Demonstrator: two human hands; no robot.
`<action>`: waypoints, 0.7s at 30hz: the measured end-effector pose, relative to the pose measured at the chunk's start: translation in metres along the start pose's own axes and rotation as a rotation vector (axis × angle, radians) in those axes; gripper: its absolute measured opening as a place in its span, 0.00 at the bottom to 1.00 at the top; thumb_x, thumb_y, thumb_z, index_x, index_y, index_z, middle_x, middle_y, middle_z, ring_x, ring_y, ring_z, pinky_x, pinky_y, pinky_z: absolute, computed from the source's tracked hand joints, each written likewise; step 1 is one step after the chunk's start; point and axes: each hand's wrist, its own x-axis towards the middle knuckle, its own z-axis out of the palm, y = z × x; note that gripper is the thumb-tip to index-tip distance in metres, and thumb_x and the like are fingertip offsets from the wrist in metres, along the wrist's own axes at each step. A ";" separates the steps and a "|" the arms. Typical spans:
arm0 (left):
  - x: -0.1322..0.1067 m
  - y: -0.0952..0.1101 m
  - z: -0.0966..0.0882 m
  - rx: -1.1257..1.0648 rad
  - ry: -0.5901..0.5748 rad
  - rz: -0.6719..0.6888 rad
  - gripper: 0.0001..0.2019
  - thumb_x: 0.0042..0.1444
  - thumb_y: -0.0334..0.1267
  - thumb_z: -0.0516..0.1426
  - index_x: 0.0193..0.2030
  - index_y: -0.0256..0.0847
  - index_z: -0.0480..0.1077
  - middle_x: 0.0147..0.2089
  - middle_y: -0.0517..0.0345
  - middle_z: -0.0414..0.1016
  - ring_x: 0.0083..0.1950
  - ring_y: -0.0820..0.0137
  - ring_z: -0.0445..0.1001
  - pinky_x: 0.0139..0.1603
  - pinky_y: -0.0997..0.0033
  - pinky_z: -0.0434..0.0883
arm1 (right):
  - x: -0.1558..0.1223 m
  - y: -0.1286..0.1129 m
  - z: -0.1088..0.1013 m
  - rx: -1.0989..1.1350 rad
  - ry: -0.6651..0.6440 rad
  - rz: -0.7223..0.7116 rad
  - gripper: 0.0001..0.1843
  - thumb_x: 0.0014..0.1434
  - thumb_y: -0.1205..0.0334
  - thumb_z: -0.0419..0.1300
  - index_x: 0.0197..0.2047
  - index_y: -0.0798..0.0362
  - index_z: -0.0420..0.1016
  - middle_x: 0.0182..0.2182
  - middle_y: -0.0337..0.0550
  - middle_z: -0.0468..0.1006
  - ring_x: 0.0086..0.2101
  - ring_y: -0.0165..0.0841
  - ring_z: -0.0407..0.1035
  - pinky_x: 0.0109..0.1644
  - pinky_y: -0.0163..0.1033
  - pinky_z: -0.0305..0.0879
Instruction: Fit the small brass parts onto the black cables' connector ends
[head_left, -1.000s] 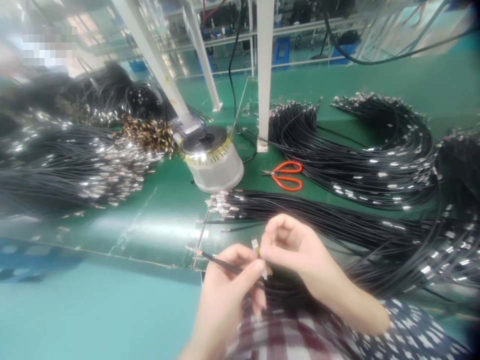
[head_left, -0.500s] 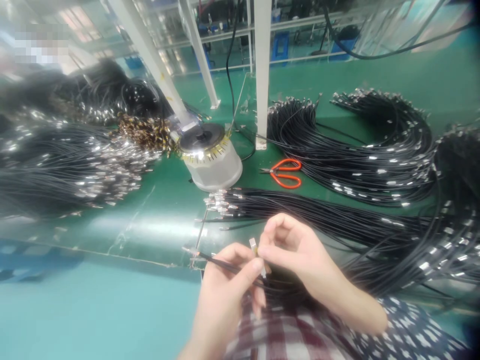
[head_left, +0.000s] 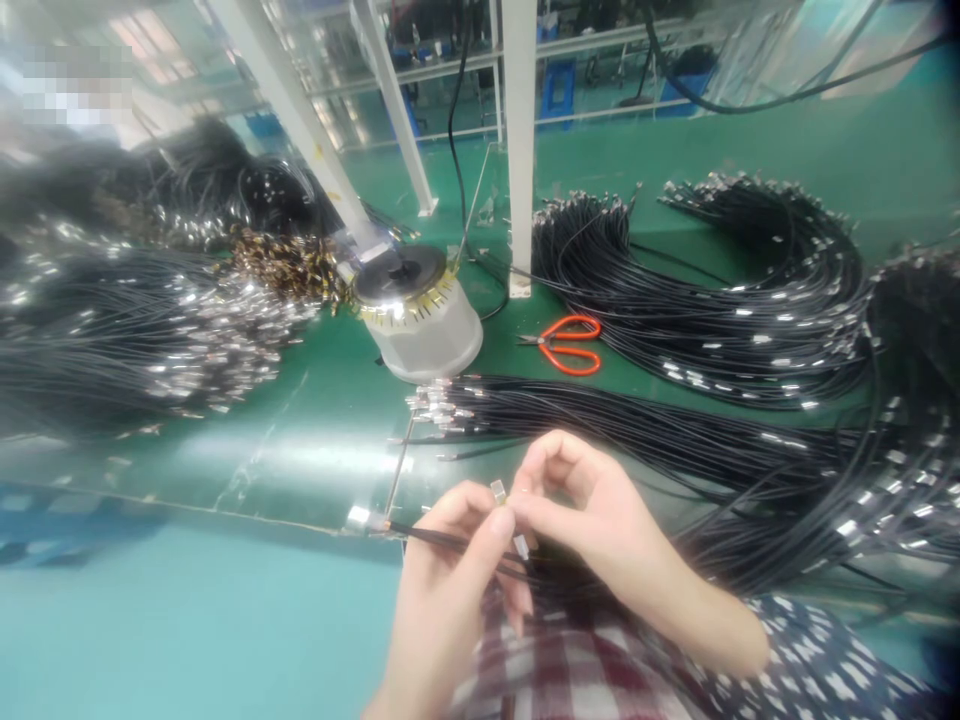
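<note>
My left hand (head_left: 461, 570) is closed around a black cable (head_left: 427, 535), whose end with a silvery metal connector (head_left: 360, 518) sticks out to the left. Between thumb and forefinger it also pinches near a small silver-and-yellow piece (head_left: 499, 490). My right hand (head_left: 574, 490) meets the left at that piece, thumb and forefinger pressed together on its edge; the fingers partly hide it. A white tag-like label (head_left: 521, 547) shows just below the fingertips. Further black cable runs under both hands toward my lap.
Orange-handled scissors (head_left: 571, 345) lie beyond my hands. Left of them stands a white round device (head_left: 431, 335) with a dark top and yellow strips around it. Bundles of black cables (head_left: 712, 310) cover the right side, more cables (head_left: 187, 330) the left. A white post (head_left: 521, 150) rises behind.
The cable end in my left hand has turned, so its silvery connector now shows broad side. Both hands have shifted very slightly left and stay together at the small piece.
</note>
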 end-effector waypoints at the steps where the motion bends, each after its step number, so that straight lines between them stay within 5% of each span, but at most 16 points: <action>1: 0.001 0.000 0.000 0.005 -0.006 0.002 0.12 0.53 0.42 0.64 0.26 0.39 0.69 0.19 0.62 0.72 0.13 0.75 0.68 0.12 0.80 0.65 | 0.000 0.000 -0.001 0.004 -0.003 -0.001 0.11 0.51 0.70 0.67 0.32 0.53 0.66 0.26 0.34 0.74 0.26 0.26 0.67 0.34 0.34 0.65; 10: 0.003 0.000 -0.002 0.005 0.008 -0.017 0.12 0.56 0.42 0.62 0.27 0.37 0.71 0.24 0.58 0.75 0.16 0.77 0.67 0.14 0.81 0.62 | 0.000 -0.005 -0.009 -0.017 -0.045 0.057 0.13 0.53 0.63 0.67 0.37 0.52 0.66 0.23 0.36 0.79 0.27 0.30 0.71 0.37 0.39 0.63; 14: 0.004 -0.005 -0.005 -0.053 0.011 -0.038 0.10 0.48 0.35 0.67 0.32 0.41 0.68 0.23 0.63 0.74 0.16 0.78 0.66 0.14 0.82 0.61 | -0.001 -0.004 -0.010 -0.056 -0.013 0.035 0.12 0.53 0.64 0.68 0.37 0.52 0.68 0.25 0.35 0.81 0.28 0.27 0.71 0.37 0.37 0.62; 21: 0.006 -0.003 -0.003 -0.112 0.072 -0.128 0.13 0.42 0.34 0.69 0.24 0.37 0.67 0.22 0.62 0.75 0.15 0.79 0.66 0.13 0.84 0.59 | -0.003 0.000 -0.008 -0.039 0.019 -0.010 0.13 0.53 0.66 0.68 0.35 0.52 0.65 0.24 0.33 0.80 0.27 0.28 0.72 0.38 0.36 0.66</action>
